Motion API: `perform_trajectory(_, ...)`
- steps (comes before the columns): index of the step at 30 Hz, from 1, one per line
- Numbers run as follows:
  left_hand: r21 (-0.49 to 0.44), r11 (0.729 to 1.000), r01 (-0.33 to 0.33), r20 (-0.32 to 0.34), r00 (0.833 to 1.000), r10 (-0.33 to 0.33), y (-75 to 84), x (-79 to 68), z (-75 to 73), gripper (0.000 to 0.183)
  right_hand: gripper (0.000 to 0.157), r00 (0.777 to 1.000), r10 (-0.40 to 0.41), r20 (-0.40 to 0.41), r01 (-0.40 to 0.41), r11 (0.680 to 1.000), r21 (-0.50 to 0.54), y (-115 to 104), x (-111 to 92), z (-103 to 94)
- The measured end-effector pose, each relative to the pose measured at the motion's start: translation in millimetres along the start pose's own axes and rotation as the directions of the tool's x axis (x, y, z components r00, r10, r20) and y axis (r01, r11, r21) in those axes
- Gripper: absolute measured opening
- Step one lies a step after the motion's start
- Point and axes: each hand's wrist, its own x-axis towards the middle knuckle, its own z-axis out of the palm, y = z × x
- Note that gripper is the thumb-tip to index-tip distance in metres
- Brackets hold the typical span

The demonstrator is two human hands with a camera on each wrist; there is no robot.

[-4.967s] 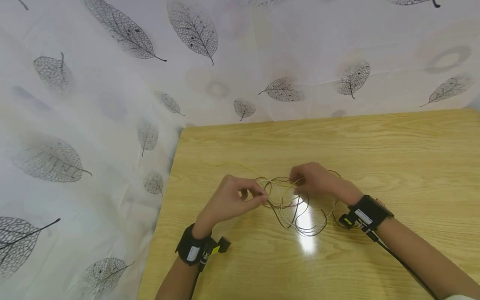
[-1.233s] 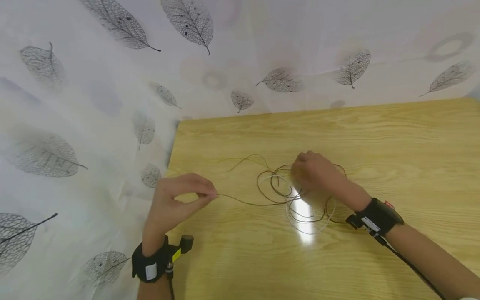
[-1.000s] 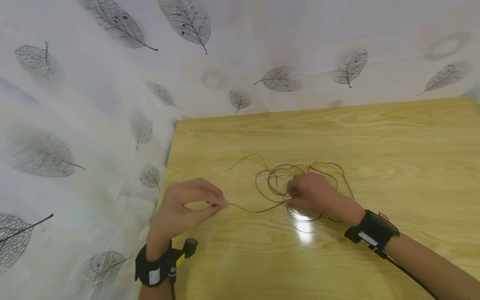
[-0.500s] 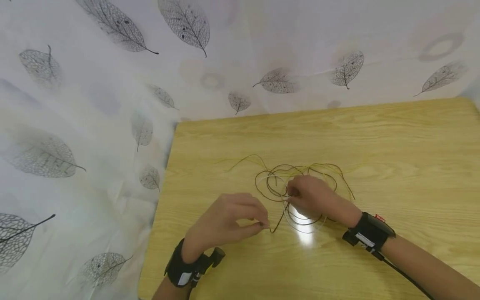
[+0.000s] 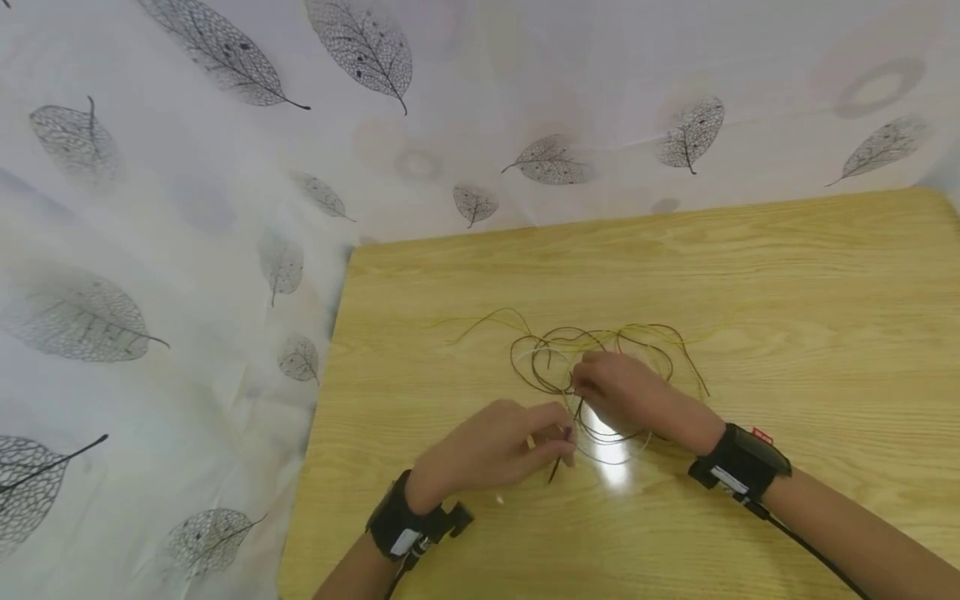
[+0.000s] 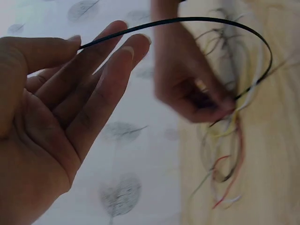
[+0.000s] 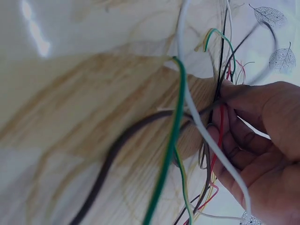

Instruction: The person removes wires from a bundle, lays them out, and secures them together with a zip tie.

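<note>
My left hand [image 5: 498,446] pinches a black wire [image 6: 201,19] at its fingertips, low on the near side of a wire tangle. The black wire arches from there to my right hand [image 5: 622,387]. In the left wrist view the other left fingers spread behind it. My right hand pinches several wires of the tangle between thumb and fingers, close to the left hand. In the right wrist view a white wire [image 7: 190,93], a green-yellow wire [image 7: 177,103], a brown wire [image 7: 107,161] and a red wire [image 7: 221,126] run beside its fingers. The exact pinch point is partly hidden.
Thin yellow and dark wire ends stretch left and right over the wood-grain table [image 5: 787,333]. A pale leaf-print curtain [image 5: 615,100] hangs along the back and left edges. Each wrist wears a black strap with a camera and cable.
The left hand, earlier drawn far left with the wire stretched out, has come right, close to the right hand, and the wire has slackened. The right hand stays over the tangle, slightly nearer me.
</note>
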Motion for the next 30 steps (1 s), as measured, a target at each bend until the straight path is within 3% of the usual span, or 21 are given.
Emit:
perform_trajectory(4,0.026,0.998,0.065,0.090,0.994,-0.067,-19.3,7.0,16.7,0.007,0.007,0.999,-0.028,-0.020,0.028,1.000,0.005,2.2,0.7,1.2)
perform_trajectory(8,0.127,0.976,0.177,0.120,0.974,-0.192,-35.3,12.2,30.4,0.020,0.008,0.998,-0.050,-0.037,0.050,0.999,0.000,3.6,1.0,2.6)
perform_trajectory(13,0.268,0.898,0.350,0.095,0.918,-0.386,-46.9,18.9,46.6,0.041,0.009,0.998,-0.054,-0.045,0.055,0.998,0.005,4.4,1.0,2.4)
perform_trajectory(16,0.264,0.862,0.433,0.069,0.883,-0.464,-51.1,21.7,55.7,0.046,0.009,0.998,-0.058,-0.037,0.059,0.998,0.016,4.1,1.0,1.4)
perform_trajectory(22,0.192,0.831,0.522,0.032,0.843,-0.537,-54.1,24.6,57.8,0.047,0.009,0.997,-0.062,-0.037,0.063,0.997,0.042,3.6,1.6,-0.1)
perform_trajectory(24,0.148,0.835,0.530,0.019,0.843,-0.538,-55.1,22.9,53.2,0.030,0.009,0.998,-0.059,-0.035,0.061,0.997,0.053,3.6,1.5,0.3)
perform_trajectory(26,0.117,0.837,0.535,0.012,0.842,-0.540,-57.7,21.6,52.3,0.028,0.008,0.998,-0.059,-0.034,0.061,0.996,0.059,3.7,1.0,0.6)
perform_trajectory(28,0.094,0.849,0.520,0.020,0.852,-0.524,-60.7,21.3,55.6,0.027,0.008,0.997,-0.065,-0.049,0.068,0.996,0.056,4.3,0.2,1.6)
perform_trajectory(30,0.131,0.862,0.490,0.004,0.869,-0.495,-63.3,22.7,59.0,0.026,0.009,0.994,-0.080,-0.071,0.083,0.995,0.048,5.0,0.1,2.6)
